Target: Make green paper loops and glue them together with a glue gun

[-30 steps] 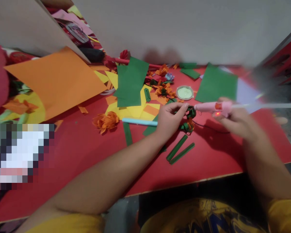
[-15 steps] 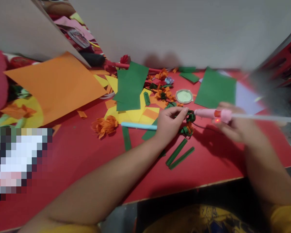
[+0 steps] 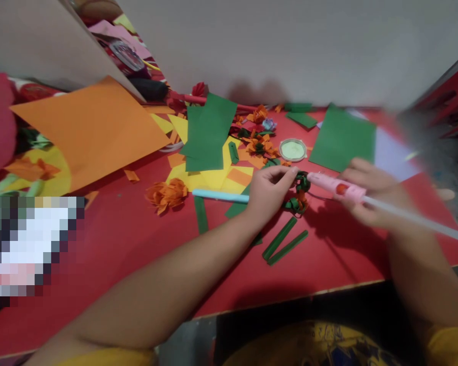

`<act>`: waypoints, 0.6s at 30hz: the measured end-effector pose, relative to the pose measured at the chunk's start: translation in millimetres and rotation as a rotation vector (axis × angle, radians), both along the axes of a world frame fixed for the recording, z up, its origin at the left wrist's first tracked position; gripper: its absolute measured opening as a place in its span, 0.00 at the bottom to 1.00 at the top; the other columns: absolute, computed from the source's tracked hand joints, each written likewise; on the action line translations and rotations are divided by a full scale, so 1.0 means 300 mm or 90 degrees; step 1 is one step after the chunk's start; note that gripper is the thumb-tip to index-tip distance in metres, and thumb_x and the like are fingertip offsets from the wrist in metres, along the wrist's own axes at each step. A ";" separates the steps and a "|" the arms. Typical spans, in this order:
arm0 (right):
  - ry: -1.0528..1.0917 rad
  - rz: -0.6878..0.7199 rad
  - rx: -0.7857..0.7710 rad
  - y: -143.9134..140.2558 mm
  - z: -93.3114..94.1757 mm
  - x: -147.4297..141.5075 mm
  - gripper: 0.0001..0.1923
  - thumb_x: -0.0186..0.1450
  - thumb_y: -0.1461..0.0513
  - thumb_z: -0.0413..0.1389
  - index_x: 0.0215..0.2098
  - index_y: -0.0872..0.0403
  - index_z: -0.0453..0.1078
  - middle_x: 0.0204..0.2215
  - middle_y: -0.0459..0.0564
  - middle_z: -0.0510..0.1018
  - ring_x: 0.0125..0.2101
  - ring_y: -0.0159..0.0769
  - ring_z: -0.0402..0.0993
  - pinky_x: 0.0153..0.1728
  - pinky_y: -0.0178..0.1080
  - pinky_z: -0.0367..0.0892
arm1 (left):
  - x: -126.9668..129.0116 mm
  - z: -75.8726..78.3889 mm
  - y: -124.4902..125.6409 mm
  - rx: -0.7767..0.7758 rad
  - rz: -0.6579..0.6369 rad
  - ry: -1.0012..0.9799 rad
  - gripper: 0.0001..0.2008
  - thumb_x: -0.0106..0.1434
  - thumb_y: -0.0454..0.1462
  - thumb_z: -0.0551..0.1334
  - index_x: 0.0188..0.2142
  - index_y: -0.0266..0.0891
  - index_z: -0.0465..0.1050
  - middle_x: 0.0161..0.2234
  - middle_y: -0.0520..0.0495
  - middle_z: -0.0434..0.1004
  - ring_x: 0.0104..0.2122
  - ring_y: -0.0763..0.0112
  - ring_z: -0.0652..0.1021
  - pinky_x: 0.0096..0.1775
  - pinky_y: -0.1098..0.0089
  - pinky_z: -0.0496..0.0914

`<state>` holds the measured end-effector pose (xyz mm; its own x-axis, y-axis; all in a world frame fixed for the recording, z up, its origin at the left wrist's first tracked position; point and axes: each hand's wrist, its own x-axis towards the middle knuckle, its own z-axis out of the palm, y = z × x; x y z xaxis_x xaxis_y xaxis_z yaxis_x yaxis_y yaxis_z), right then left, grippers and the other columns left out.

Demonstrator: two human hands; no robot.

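My left hand (image 3: 270, 190) is closed in a pinch on a dark green curled paper piece (image 3: 302, 182) above the red table. Just under it is a small orange and green paper flower (image 3: 298, 204); whether the two are joined I cannot tell. My right hand (image 3: 372, 195) is wrapped around a pink glue gun (image 3: 328, 185), whose nozzle points left, at or very near the green paper. A long whitish glue stick (image 3: 412, 218) sticks out of the gun's back end. Two green paper strips (image 3: 280, 239) lie below my hands.
A light blue stick (image 3: 221, 196) and an orange paper flower (image 3: 167, 195) lie left of my hands. Green sheets (image 3: 343, 138), an orange sheet (image 3: 91, 134) and a round pale-green dish (image 3: 293, 150) are farther back. A wall (image 3: 290, 56) rises behind the red table (image 3: 145, 244).
The glue gun has tilted, its back end and glue stick swinging downward. My left hand keeps its pinch on the green paper. The whole view has shifted slightly.
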<state>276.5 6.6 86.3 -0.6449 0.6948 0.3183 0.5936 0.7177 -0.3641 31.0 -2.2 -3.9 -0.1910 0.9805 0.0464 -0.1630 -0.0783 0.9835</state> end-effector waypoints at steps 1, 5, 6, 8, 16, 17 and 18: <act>0.001 0.002 -0.001 -0.003 0.001 -0.001 0.13 0.76 0.53 0.57 0.35 0.49 0.69 0.30 0.47 0.65 0.27 0.38 0.62 0.29 0.44 0.58 | 0.000 0.000 0.001 -0.001 0.000 -0.003 0.17 0.62 0.51 0.77 0.30 0.39 0.87 0.28 0.46 0.84 0.30 0.66 0.81 0.34 0.68 0.78; -0.020 0.013 0.003 -0.002 -0.001 0.004 0.11 0.75 0.55 0.56 0.35 0.49 0.70 0.31 0.47 0.64 0.27 0.37 0.61 0.28 0.44 0.57 | -0.001 0.003 0.001 -0.009 -0.011 -0.011 0.18 0.61 0.51 0.77 0.30 0.39 0.86 0.29 0.47 0.84 0.31 0.66 0.81 0.36 0.68 0.78; -0.031 0.014 0.007 0.001 -0.002 0.008 0.11 0.75 0.54 0.56 0.35 0.49 0.70 0.31 0.47 0.65 0.27 0.37 0.61 0.28 0.44 0.56 | -0.001 0.005 0.001 -0.011 -0.015 -0.012 0.18 0.61 0.51 0.77 0.30 0.39 0.86 0.29 0.47 0.84 0.31 0.66 0.81 0.36 0.68 0.78; -0.060 0.008 0.019 0.006 -0.003 0.014 0.12 0.75 0.53 0.56 0.36 0.50 0.71 0.32 0.48 0.66 0.27 0.36 0.61 0.27 0.43 0.55 | -0.003 0.009 -0.001 -0.016 -0.026 -0.013 0.19 0.61 0.52 0.77 0.30 0.39 0.85 0.29 0.47 0.84 0.31 0.66 0.82 0.37 0.67 0.78; -0.125 -0.006 -0.014 -0.025 0.032 0.006 0.13 0.75 0.50 0.62 0.39 0.49 0.78 0.36 0.50 0.70 0.28 0.37 0.64 0.28 0.43 0.55 | -0.008 0.004 0.006 -0.027 -0.043 0.002 0.20 0.62 0.54 0.77 0.28 0.40 0.84 0.28 0.47 0.84 0.30 0.66 0.80 0.33 0.68 0.75; -0.121 -0.014 -0.012 -0.029 0.032 0.007 0.12 0.75 0.50 0.63 0.40 0.49 0.80 0.36 0.50 0.70 0.28 0.37 0.64 0.28 0.44 0.55 | -0.007 0.003 0.007 -0.027 -0.040 0.008 0.19 0.62 0.53 0.76 0.28 0.40 0.84 0.28 0.47 0.83 0.29 0.67 0.79 0.32 0.68 0.74; -0.113 -0.021 -0.008 -0.028 0.029 0.010 0.12 0.75 0.49 0.63 0.42 0.48 0.81 0.36 0.50 0.70 0.28 0.38 0.65 0.28 0.44 0.55 | -0.007 0.002 0.007 -0.026 -0.037 0.014 0.19 0.63 0.53 0.76 0.28 0.40 0.85 0.27 0.48 0.83 0.29 0.67 0.79 0.32 0.69 0.73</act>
